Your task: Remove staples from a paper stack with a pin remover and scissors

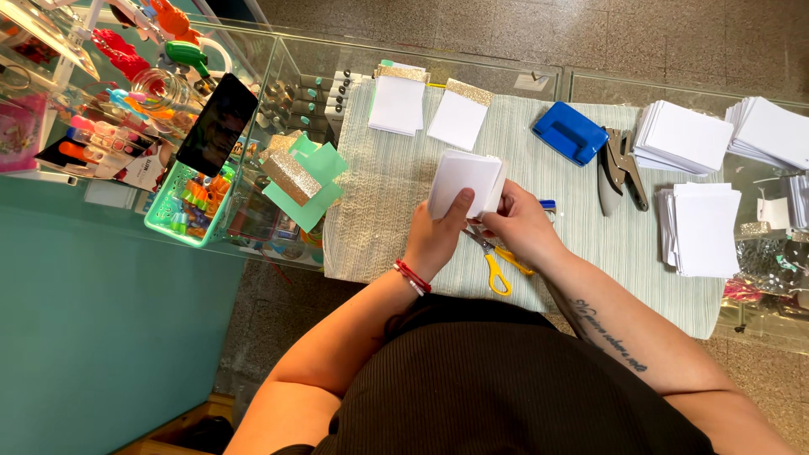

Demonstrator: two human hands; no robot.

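Both the left hand (434, 240) and right hand (521, 226) grasp a small stack of white paper cards (464, 183) above the striped cloth (379, 202); loosely squared, the sheets could slip and fan onto the yellow-handled scissors (495, 261).

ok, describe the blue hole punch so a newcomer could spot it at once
Start at the pale striped cloth covering the glass counter, then look to its far right part, beyond the person's right hand. The blue hole punch lies there beside grey metal pliers; it is the only solid blue block among white paper stacks.
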